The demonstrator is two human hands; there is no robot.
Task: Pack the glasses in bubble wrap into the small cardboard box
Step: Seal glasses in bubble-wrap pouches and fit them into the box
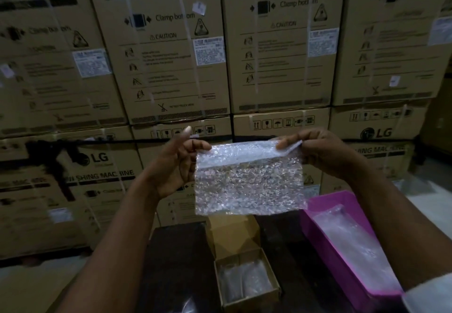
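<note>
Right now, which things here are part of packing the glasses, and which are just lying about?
Part of the job:
bubble wrap pouch, held by left hand and right hand
small cardboard box

Just lying about:
pink box
washing machine cartons

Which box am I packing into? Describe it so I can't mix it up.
Look at the dark table below the raised bubble wrap. The small cardboard box sits at its middle, left of the pink box. It is brown, open-topped, with its lid flap standing up behind and clear wrapped items inside.
</note>
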